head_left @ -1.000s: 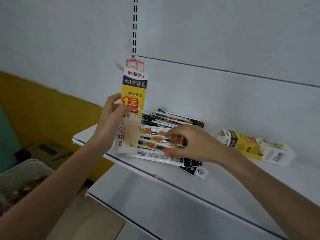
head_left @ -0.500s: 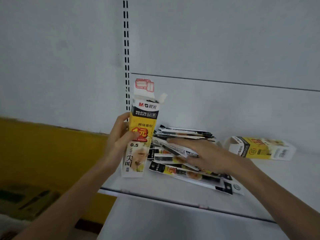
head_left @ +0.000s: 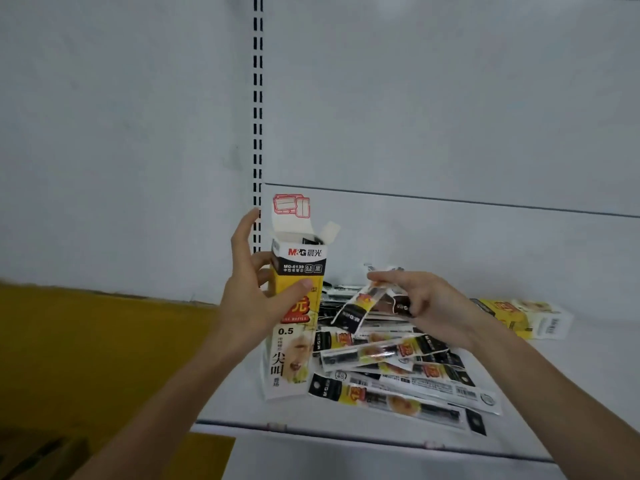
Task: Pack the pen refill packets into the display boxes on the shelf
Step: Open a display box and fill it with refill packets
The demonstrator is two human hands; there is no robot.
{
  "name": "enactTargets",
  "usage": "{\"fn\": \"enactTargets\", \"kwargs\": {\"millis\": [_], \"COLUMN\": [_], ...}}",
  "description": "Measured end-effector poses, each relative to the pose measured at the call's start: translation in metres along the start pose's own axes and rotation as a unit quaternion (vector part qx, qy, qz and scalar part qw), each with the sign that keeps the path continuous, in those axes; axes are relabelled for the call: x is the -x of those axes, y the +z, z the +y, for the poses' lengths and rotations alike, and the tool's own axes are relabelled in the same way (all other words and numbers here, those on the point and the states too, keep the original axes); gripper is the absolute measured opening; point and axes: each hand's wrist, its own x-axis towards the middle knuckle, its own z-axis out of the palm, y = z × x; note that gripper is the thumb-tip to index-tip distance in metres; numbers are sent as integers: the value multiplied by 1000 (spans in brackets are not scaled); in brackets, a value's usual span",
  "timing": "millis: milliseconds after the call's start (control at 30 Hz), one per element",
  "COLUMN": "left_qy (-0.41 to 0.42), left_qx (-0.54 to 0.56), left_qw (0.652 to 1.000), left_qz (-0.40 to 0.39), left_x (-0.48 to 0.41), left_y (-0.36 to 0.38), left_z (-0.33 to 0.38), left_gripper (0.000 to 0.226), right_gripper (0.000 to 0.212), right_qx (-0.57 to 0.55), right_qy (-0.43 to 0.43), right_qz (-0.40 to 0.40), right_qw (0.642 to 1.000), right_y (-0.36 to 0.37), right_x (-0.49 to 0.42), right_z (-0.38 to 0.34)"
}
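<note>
The pile of refill packets (head_left: 398, 370) lies on the shelf (head_left: 561, 393). Just left of the pile stands the upright display box (head_left: 294, 348), gripped by the left hand (head_left: 249, 299). Right of the pile and further back, a second display box (head_left: 526, 318) lies on its side. Above the pile, the right hand (head_left: 429, 303) pinches one packet (head_left: 358, 306).

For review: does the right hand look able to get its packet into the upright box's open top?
Probably yes. The box has its flaps standing open, the left hand grips it below the opening, and nothing lies between the right hand with its packet and the top.
</note>
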Motion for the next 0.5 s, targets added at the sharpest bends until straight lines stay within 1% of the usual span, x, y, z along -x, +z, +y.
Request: {"fn": "enactTargets", "kwargs": {"millis": [33, 100, 200, 267, 300, 367, 433, 500], "left_qy": [-1, 0, 1, 5, 7, 13, 20, 18], "left_qx": [-5, -15, -30, -40, -48, -63, -73, -75], "left_qw": [1000, 1000, 1000, 999, 999, 998, 997, 997], "left_qz": [4, 8, 5, 4, 3, 1, -4, -7], "left_x": [1, 3, 4, 5, 6, 7, 7, 7], "left_y": [0, 0, 1, 2, 2, 2, 1, 1], "left_z": [1, 2, 4, 5, 6, 6, 7, 9], "left_gripper": [91, 93, 95, 95, 95, 95, 95, 94], "right_gripper": [62, 55, 39, 22, 18, 20, 19, 25], "right_qx": [-10, -19, 31, 31, 24, 32, 62, 64], "right_qy": [-9, -23, -67, -93, -102, -126, -176, -213], "right_qz": [-2, -1, 61, 92, 100, 138, 210, 251], "right_qw": [1000, 1000, 995, 991, 989, 982, 960, 942], "right_y": [1, 6, 18, 25, 28, 30, 31, 33], "right_x": [0, -3, -7, -10, -11, -13, -14, -14], "right_z": [-2, -6, -14, -19, -22, -31, -48, -70]}}
